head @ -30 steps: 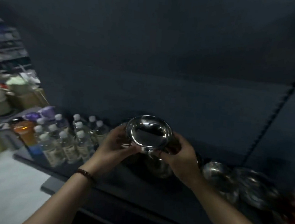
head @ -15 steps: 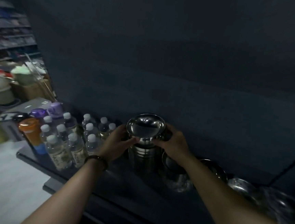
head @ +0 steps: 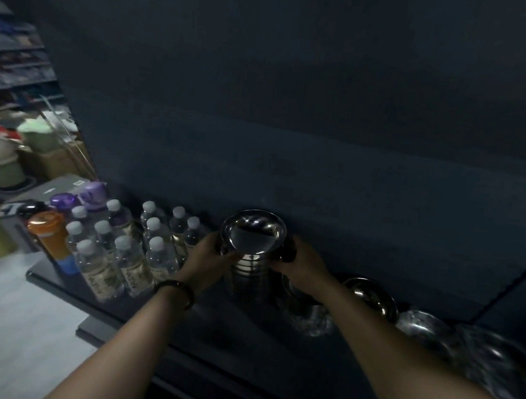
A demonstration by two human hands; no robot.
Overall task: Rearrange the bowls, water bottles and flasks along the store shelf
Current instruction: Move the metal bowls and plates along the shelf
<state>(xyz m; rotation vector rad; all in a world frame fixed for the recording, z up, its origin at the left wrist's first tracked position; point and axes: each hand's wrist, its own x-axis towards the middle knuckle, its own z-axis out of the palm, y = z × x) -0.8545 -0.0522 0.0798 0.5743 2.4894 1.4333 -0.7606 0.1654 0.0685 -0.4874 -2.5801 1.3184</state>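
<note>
your left hand [head: 209,253] and right hand [head: 300,261] both clasp the top steel bowl [head: 253,234], one on each side of its rim, the left at 9 o'clock and the right at 3 o'clock of it. the fingers of each hand are curled and clamped on the bowl's edge; the bowl is tilted so its shiny inside faces you. it sits on or just above a stack of steel bowls [head: 248,274] whose ribbed rims show right beneath it; whether they touch cannot be told in the dim light. the stack stands on the dark shelf [head: 243,334], near the middle of the view. a dark bracelet [head: 179,290] circles your left wrist. at 9 o'clock of the stack, close beside your left hand, stands a cluster of clear water bottles [head: 130,248] with white caps, all upright. further out at 9 o'clock an orange-lidded flask [head: 50,238] stands at the shelf's end, with two purple-lidded flasks [head: 80,197] just behind it. at 3 o'clock of the stack, partly behind your right forearm, another steel bowl [head: 306,311] sits on the shelf, and more steel bowls [head: 428,328] run on toward 4 o'clock, blurred at the far edge. at 10 o'clock, off the shelf, are blurred store goods [head: 8,151] that cannot be made out.
</note>
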